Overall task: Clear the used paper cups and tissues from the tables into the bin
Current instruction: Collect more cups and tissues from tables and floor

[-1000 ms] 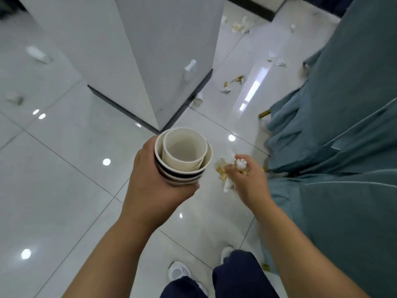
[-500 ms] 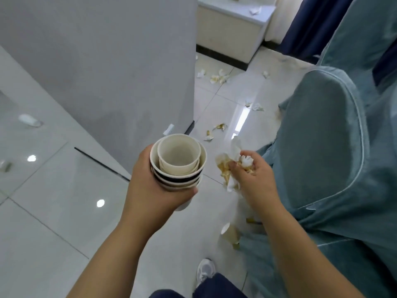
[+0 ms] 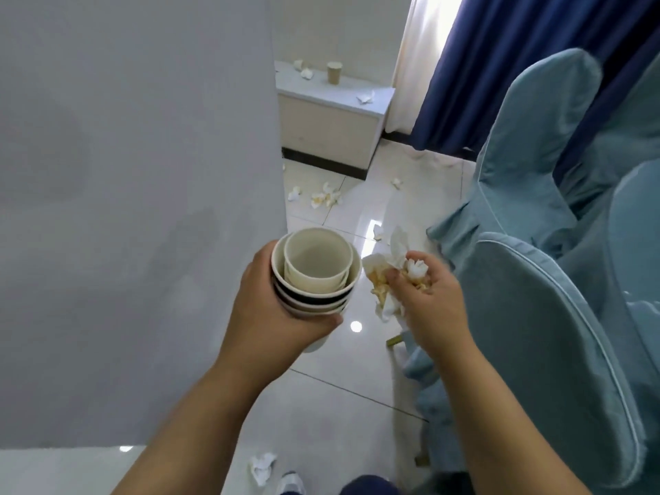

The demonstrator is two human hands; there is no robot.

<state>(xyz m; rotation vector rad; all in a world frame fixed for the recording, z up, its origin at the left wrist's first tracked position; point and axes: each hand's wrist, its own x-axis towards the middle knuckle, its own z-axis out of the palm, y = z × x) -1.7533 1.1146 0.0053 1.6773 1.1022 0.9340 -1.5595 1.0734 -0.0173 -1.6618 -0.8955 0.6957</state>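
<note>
My left hand (image 3: 275, 316) grips a stack of nested white paper cups (image 3: 316, 269) with dark bands, held upright at chest height. Right beside it, my right hand (image 3: 425, 301) clutches a wad of crumpled, yellow-stained tissues (image 3: 387, 276). Far ahead, a brown paper cup (image 3: 334, 72) and loose tissues (image 3: 366, 97) sit on a low white cabinet (image 3: 332, 126). More crumpled tissues (image 3: 325, 198) lie on the tiled floor in front of that cabinet, and one tissue (image 3: 262, 466) lies near my feet.
A large grey pillar (image 3: 135, 209) fills the left side. Chairs in blue-green covers (image 3: 535, 316) stand close on the right, with dark blue curtains (image 3: 482, 73) behind them. A narrow strip of glossy tile floor (image 3: 343, 405) runs between pillar and chairs toward the cabinet.
The view has tilted up and moved forward along the pillar, bringing the cabinet with its cup into sight. Both hands keep the same hold on the cups and the tissues.
</note>
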